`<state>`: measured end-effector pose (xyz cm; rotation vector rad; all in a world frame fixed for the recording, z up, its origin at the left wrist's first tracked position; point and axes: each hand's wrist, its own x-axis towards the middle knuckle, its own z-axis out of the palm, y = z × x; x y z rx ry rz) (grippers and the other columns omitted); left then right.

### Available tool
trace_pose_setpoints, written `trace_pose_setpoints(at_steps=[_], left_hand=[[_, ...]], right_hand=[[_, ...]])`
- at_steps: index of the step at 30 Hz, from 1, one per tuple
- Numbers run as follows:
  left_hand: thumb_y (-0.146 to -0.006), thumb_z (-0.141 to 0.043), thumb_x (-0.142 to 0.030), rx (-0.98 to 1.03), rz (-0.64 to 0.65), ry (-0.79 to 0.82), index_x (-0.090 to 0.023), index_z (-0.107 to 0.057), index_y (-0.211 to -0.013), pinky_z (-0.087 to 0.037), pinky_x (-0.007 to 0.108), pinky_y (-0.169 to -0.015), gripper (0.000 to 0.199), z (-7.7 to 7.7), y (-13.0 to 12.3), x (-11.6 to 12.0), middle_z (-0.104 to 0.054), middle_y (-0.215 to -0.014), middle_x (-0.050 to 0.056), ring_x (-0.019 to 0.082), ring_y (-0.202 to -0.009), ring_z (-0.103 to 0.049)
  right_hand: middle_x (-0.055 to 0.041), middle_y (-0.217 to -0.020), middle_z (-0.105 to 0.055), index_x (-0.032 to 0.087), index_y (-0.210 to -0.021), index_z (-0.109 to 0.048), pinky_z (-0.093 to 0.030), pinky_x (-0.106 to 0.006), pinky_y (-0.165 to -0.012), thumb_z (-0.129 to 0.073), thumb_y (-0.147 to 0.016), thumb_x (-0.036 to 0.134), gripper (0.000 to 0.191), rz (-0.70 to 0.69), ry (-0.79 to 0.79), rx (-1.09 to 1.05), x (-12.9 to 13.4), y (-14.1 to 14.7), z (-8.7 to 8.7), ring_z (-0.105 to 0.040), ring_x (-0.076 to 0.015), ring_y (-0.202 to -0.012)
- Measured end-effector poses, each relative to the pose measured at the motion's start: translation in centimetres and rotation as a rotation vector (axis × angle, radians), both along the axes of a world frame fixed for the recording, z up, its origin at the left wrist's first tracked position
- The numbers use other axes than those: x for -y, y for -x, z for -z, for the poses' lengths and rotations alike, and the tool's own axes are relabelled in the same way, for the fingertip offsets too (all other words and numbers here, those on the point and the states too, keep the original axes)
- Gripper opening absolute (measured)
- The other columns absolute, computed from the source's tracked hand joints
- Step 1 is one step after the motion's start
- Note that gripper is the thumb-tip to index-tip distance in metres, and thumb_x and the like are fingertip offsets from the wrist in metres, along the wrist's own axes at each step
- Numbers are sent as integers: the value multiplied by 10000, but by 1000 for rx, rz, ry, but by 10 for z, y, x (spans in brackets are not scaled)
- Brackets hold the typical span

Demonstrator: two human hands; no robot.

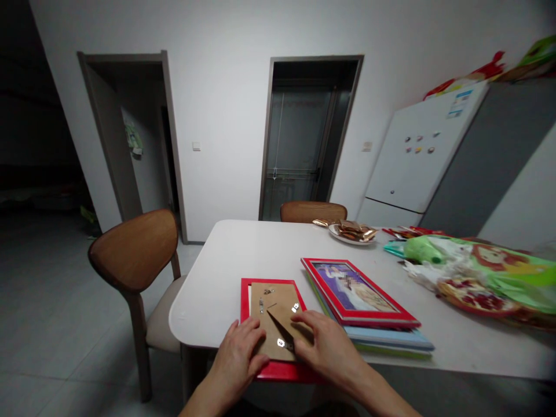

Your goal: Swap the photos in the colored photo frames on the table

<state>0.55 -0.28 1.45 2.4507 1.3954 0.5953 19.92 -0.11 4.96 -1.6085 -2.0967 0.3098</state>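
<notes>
A red picture frame (pixel 245 298) lies face down near the table's front edge, with a brown backing board (pixel 278 292) on it. Small metal hangers and clips show on the board. A brown flap, the stand, is tilted up from the board's right part. My right hand (pixel 325 347) pinches this flap between thumb and fingers. My left hand (pixel 241 353) rests on the board's lower left edge, its fingers bent and slightly apart. To the right, a red frame with a photo (pixel 351 286) tops a stack that includes a blue frame (pixel 391 337) and a green one.
A plate of wrapped items (pixel 354 233) stands at the table's back. Green and white plastic packaging (pixel 499 260) and a dish of red food (pixel 475 295) are at the right. One wooden chair (pixel 139 255) stands left of the table (pixel 243 243), another behind it.
</notes>
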Motion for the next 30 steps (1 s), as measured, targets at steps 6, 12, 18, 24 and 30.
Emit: trace_pose_setpoints(at_steps=[6,12,18,24,30], left_hand=[[-701,-589,-209,-5,-31,-62,-142,-543,-1044,-331,466,-952,352,1,1,0,-525,-1180,148,258,-1117,-452],[-546,-692,-476,-8,52,-2,-154,-474,-1139,-251,542,-966,709,7,1,5,-446,-1252,173,310,-1153,-399],[-543,-723,-324,-55,9,52,-166,-478,-1131,-233,511,-988,657,9,-5,4,-417,-1280,152,289,-1186,-360],[-603,-673,-225,13,18,35,-181,-538,-973,-242,481,-994,396,7,-1,3,-457,-1257,115,254,-1178,-377],[-624,-606,-140,79,2,1,-184,-521,-839,-256,479,-993,235,12,-3,8,-478,-1232,112,250,-1171,-382]], right_hand=[[-63,-874,-620,175,-848,-615,-392,-271,-762,-470,-607,203,283,-63,33,23,-3,-1,6,-542,-185,-834],[-68,-932,-627,170,-921,-611,-388,-277,-793,-481,-601,204,347,-13,63,-27,-1,-5,-1,-551,-187,-864],[-65,-945,-611,196,-886,-612,-385,-301,-794,-489,-624,194,289,-90,-14,10,-8,-5,16,-531,-195,-886],[-99,-1087,-537,176,-960,-589,-352,-365,-844,-476,-659,172,322,-87,-148,57,-18,-6,48,-468,-223,-990],[-80,-1085,-535,193,-937,-594,-346,-368,-873,-469,-668,152,299,-66,-150,-11,-20,-2,55,-454,-214,-1020]])
